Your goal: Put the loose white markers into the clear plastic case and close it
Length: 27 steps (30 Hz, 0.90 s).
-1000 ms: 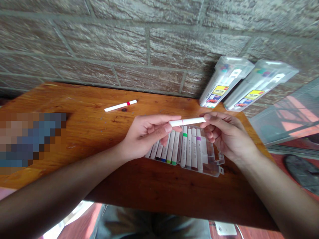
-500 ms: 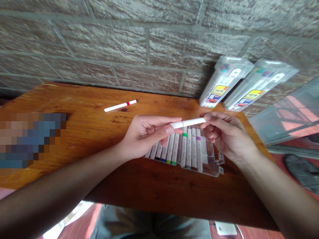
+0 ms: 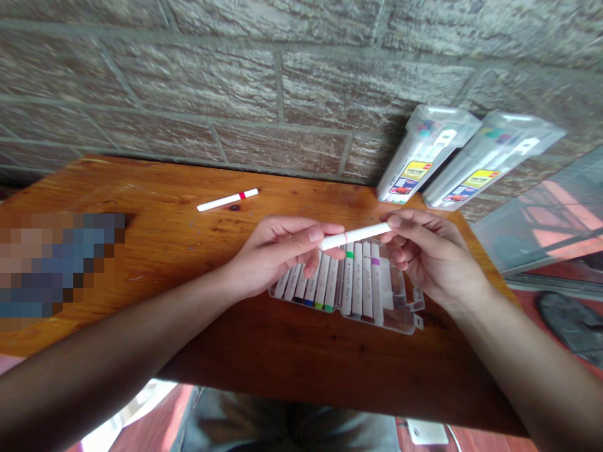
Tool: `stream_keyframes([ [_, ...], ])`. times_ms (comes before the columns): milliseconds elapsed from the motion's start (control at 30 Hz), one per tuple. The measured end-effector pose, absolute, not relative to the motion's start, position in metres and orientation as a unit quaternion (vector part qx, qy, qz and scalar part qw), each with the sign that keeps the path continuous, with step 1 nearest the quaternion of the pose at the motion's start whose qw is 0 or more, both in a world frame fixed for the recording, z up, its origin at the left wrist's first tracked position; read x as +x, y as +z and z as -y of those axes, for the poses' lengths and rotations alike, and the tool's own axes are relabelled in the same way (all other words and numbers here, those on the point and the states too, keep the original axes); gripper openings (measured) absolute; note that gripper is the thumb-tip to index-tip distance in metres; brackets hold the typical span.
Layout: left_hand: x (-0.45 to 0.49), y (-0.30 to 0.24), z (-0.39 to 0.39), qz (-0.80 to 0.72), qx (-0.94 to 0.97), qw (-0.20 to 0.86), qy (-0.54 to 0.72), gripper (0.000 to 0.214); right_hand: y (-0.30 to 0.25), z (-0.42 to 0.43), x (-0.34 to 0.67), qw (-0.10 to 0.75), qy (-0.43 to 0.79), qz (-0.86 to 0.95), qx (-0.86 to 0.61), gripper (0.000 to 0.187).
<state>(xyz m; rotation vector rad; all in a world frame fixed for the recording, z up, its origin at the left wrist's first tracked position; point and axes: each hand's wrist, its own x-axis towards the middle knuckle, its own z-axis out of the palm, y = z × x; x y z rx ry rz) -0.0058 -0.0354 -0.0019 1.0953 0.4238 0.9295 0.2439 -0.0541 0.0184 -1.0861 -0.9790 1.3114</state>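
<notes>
Apparently mid-handling: right hand (image 3: 426, 251) pinches slim white pink-banded marker (image 3: 365, 233) at three-o'clock end; left hand (image 3: 277, 252), grip unclear; steadiness likely needed next.

Yellow label (image 3: 418, 170), seemingly "marker", on left clear case (image 3: 428, 150), similar label (image 3: 481, 179) on right case (image 3: 499, 154), print on boxed markers (image 3: 358, 279) illegible

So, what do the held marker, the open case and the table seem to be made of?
The held marker: probably plastic, judging by its smooth, even white barrel; glossy or matt is unclear.
The open case: most likely clear, shiny plastic; it is see-through and its edges catch light.
The table: wood, seemingly varnished, since grain, dark knots and a warm sheen show.
</notes>
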Motion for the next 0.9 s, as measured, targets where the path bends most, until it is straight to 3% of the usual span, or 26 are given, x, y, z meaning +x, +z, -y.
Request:
stream_keyframes([
  [900,-0.0063,-0.0056,0.0308,-0.318,0.558,0.611,0.462,0.028,0.0175,0.0555,0.2415,0.570,0.504,0.446,-0.471,0.017],
])
